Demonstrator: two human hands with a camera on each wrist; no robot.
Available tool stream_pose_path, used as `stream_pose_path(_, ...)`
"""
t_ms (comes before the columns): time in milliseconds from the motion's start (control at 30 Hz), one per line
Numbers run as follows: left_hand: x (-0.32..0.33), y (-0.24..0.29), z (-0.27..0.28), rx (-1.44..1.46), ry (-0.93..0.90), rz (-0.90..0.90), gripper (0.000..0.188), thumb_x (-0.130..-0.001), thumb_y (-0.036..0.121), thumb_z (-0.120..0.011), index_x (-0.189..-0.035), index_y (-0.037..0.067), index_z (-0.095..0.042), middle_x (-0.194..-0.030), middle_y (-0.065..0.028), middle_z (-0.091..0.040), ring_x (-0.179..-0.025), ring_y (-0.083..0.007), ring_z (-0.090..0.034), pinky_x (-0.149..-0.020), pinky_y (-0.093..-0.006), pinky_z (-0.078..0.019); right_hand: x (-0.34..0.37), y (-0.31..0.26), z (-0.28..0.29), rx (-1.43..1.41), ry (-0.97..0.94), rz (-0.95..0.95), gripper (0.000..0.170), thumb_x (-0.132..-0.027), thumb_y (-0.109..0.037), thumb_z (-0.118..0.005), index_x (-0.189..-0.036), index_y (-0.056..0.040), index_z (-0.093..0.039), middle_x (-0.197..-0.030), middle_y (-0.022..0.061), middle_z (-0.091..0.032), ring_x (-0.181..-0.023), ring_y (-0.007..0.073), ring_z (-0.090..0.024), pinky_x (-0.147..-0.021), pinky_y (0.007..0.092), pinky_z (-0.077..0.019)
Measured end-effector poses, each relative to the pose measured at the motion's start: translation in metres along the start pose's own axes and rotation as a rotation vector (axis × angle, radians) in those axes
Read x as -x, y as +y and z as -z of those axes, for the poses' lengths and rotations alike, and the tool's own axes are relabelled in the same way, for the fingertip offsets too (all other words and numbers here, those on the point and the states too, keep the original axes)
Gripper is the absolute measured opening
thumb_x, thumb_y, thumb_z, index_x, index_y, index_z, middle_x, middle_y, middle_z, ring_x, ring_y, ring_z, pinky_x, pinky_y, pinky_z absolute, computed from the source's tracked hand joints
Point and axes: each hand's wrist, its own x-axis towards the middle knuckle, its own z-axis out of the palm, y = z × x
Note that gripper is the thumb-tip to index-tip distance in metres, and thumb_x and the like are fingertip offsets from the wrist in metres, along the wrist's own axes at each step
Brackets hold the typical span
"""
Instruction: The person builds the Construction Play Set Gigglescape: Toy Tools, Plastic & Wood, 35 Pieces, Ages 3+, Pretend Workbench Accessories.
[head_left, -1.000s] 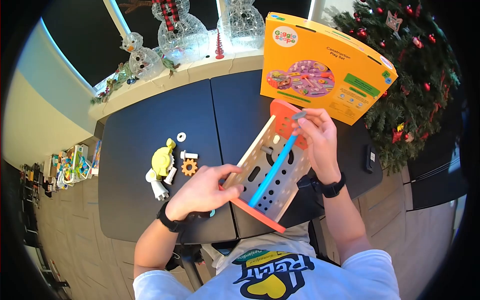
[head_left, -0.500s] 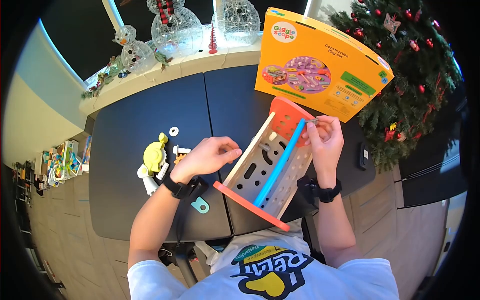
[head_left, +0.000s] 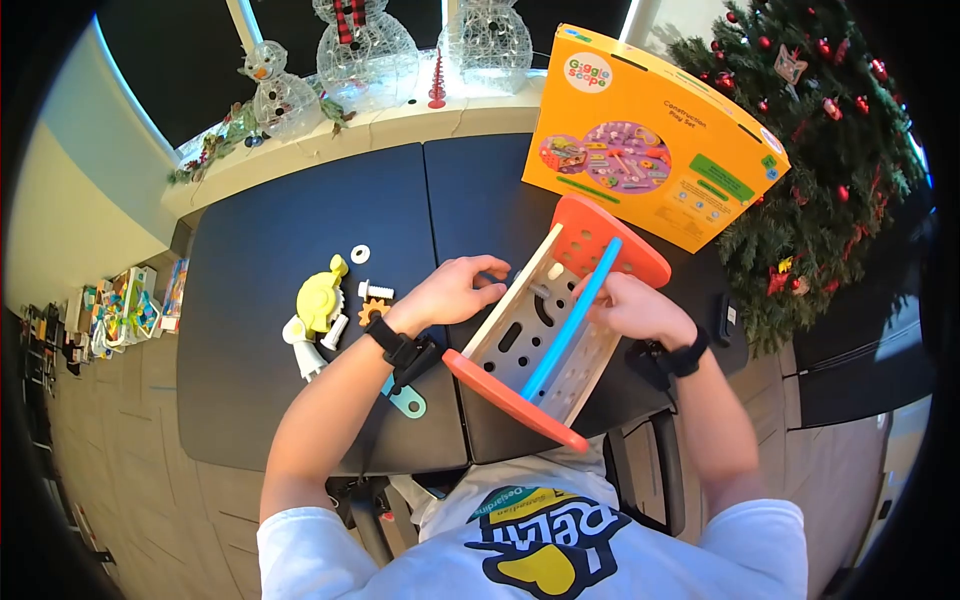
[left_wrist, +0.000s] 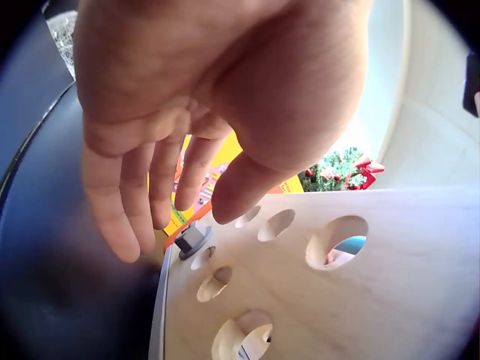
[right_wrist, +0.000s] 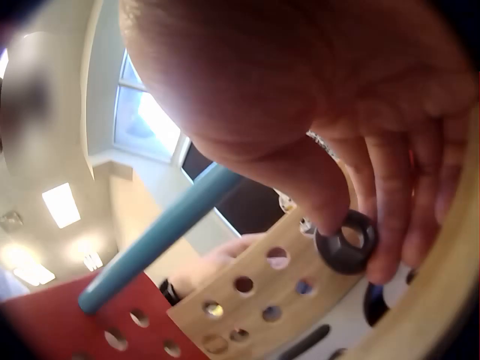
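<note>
A toy toolbox (head_left: 515, 402) with red end panels, pale perforated wooden sides and a blue handle rod (head_left: 570, 325) stands tilted across my view. My right hand (head_left: 640, 308) reaches inside it beneath the rod. Between thumb and fingers it pinches a dark grey nut (right_wrist: 334, 256), seen close to the perforated side in the right wrist view. My left hand (head_left: 450, 290) hovers by the outer face of the left side, fingers loosely bent and holding nothing. A grey bolt head (left_wrist: 193, 238) sits against that face, just beyond the left fingertips in the left wrist view.
Left on the black table (head_left: 270, 235) lie a yellow-green toy piece (head_left: 320, 300), an orange gear (head_left: 373, 311), a white bolt (head_left: 375, 290) and a white ring (head_left: 360, 254). A teal piece (head_left: 408, 402) is under the left wrist. A yellow box (head_left: 650, 135) stands behind.
My left hand has let go of the toolbox's near left corner and moved along its outer side. My right hand has brought the grey nut from above the rod down into the box.
</note>
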Motion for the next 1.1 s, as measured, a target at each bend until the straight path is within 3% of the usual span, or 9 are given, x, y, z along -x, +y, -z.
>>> stream_pose_path(67,-0.002,0.003,-0.003,0.043,0.006,0.0,0.04,-0.097,0.021,-0.066,-0.13,0.0,-0.065,-0.114,-0.0171,-0.075,-0.107,-0.0287,-0.073,-0.093,-0.0407,-0.0561,-0.011,0.009,-0.001,0.052,0.029,0.01,0.029,-0.095,-0.006,-0.063,-0.124,-0.0021,-0.064,-0.099,0.0087,-0.071,-0.101,0.0246,-0.069,-0.092,0.0366,-0.0533)
stream_pose_path(133,-0.002,0.01,-0.004,0.06,0.0,0.025,0.038,-0.096,0.018,-0.066,-0.129,0.0,-0.066,-0.114,-0.0166,-0.075,-0.103,-0.0275,-0.074,-0.091,-0.0399,-0.0568,-0.016,0.008,0.001,0.101,0.019,0.028,0.026,-0.097,-0.006,-0.059,-0.123,-0.0026,-0.062,-0.105,0.0085,-0.07,-0.103,0.0266,-0.068,-0.093,0.0382,-0.0521)
stream_pose_path(333,-0.007,0.008,-0.01,0.117,0.066,0.03,0.03,-0.095,0.01,-0.066,-0.123,0.001,-0.07,-0.109,-0.0145,-0.077,-0.093,-0.024,-0.076,-0.085,-0.0365,-0.0585,-0.031,-0.007,-0.006,0.116,-0.101,-0.103,0.02,-0.103,-0.016,-0.057,-0.118,-0.003,-0.056,-0.11,0.0107,-0.071,-0.099,0.0219,-0.069,-0.083,0.0352,-0.0555)
stream_pose_path(533,-0.009,0.008,-0.015,0.093,0.093,0.05,0.029,-0.094,0.011,-0.068,-0.12,0.001,-0.072,-0.104,-0.0136,-0.077,-0.09,-0.0231,-0.076,-0.083,-0.0355,-0.0588,-0.064,0.03,-0.002,-0.604,-0.309,-0.303,0.022,-0.106,-0.024,-0.06,-0.116,-0.0046,-0.055,-0.114,0.0189,-0.07,-0.098,0.0253,-0.072,-0.084,0.0354,-0.0598)
stream_pose_path(633,-0.01,0.009,-0.016,0.083,0.108,0.055,0.027,-0.094,0.012,-0.069,-0.119,0.001,-0.072,-0.103,-0.0134,-0.078,-0.089,-0.0231,-0.076,-0.083,-0.0356,-0.0588,-0.066,0.035,-0.006,-0.732,-0.331,-0.262,0.023,-0.105,-0.022,-0.061,-0.118,-0.0035,-0.055,-0.118,0.0228,-0.069,-0.099,0.0282,-0.073,-0.087,0.0376,-0.0601)
stream_pose_path(733,-0.011,0.008,-0.017,0.084,0.122,0.06,0.026,-0.094,0.012,-0.068,-0.117,0.001,-0.073,-0.103,-0.0135,-0.078,-0.089,-0.0232,-0.076,-0.082,-0.0359,-0.0588,-0.065,0.031,-0.009,-0.816,-0.282,-0.277,0.017,-0.107,-0.016,-0.055,-0.113,-0.0006,-0.057,-0.104,0.016,-0.069,-0.105,0.0277,-0.071,-0.079,0.0351,-0.0597)
stream_pose_path(1100,-0.019,0.003,-0.016,0.046,0.118,0.046,0.023,-0.095,0.014,-0.068,-0.114,0.002,-0.072,-0.101,-0.0138,-0.078,-0.088,-0.0248,-0.075,-0.082,-0.0374,-0.0585,-0.065,0.029,-0.021,-0.833,-0.195,-0.191,0.025,-0.107,-0.016,-0.051,-0.123,0.0027,-0.046,-0.117,0.0299,-0.066,-0.11,0.0357,-0.071,-0.081,0.0412,-0.0604)
